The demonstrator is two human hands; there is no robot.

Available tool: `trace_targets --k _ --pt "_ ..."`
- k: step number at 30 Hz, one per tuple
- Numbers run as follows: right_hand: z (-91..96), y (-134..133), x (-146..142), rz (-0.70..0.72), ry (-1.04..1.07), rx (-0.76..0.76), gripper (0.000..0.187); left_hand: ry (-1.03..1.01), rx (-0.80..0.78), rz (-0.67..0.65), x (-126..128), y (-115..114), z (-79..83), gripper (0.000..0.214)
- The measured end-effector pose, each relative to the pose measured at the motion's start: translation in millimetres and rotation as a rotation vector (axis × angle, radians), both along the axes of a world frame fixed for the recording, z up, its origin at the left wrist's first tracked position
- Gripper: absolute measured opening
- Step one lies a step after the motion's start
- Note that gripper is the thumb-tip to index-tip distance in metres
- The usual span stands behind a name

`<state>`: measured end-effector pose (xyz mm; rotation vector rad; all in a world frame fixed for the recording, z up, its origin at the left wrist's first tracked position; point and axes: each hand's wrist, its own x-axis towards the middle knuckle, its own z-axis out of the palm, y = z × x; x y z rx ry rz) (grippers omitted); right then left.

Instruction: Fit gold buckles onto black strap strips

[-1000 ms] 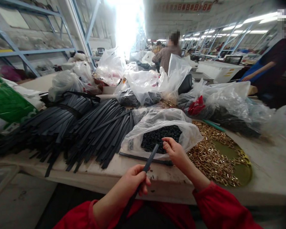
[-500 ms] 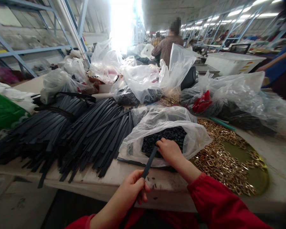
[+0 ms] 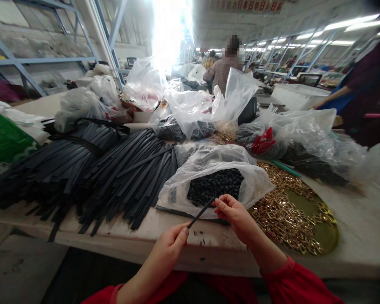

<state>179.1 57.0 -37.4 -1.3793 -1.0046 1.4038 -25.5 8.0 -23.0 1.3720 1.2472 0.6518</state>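
My left hand (image 3: 170, 245) is closed on a thin black strap (image 3: 201, 212) and holds it slanted up to the right. My right hand (image 3: 233, 214) is pinched at the strap's upper tip, its fingers pressed together on something too small to name. Both hands hover over the table's front edge (image 3: 209, 247). Just behind them lies an open clear plastic bag (image 3: 255, 183) filled with small black pieces (image 3: 217, 188). To the right sits a round tray (image 3: 327, 234) holding a heap of gold buckles (image 3: 281, 213).
A large pile of black straps (image 3: 107, 169) covers the table's left half. Several clear plastic bags (image 3: 304, 135) crowd the back, one with a red piece inside. A green sack (image 3: 6, 141) lies far left. Other people work behind and at the right.
My right hand came out of the bag of black pieces and back to the strap's tip. My left hand tilted the strap flatter. The camera view shifted slightly.
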Motion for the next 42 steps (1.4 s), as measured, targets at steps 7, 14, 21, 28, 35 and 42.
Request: trace_targets --k 7,14,21,28,35,42 --pt "13.7 -16 -4 -0.098 0.335 -0.127 0.031 0.13 0.167 -0.045 2 -6 4.0 0.032" --pt "20.2 -40 -7 -0.076 0.559 -0.147 0.027 0.183 0.148 -0.119 1 -17 9.5 0.029" --pt "11.3 -58 27 -0.251 0.576 -0.052 0.028 0.268 -0.044 -0.215 -42 -14 15.3 0.025" --pt "-6.9 -76 35 -0.323 0.511 -0.042 0.027 0.236 -0.053 -0.026 -105 -5 38.6 0.017" --pt "3.0 -83 1 -0.189 0.573 -0.227 0.029 -0.657 0.135 0.592 -76 8 92.6 0.017" --pt "10.9 -86 -23 -0.143 0.783 -0.309 0.022 0.05 0.137 -0.142 10 -10 67.5 0.015"
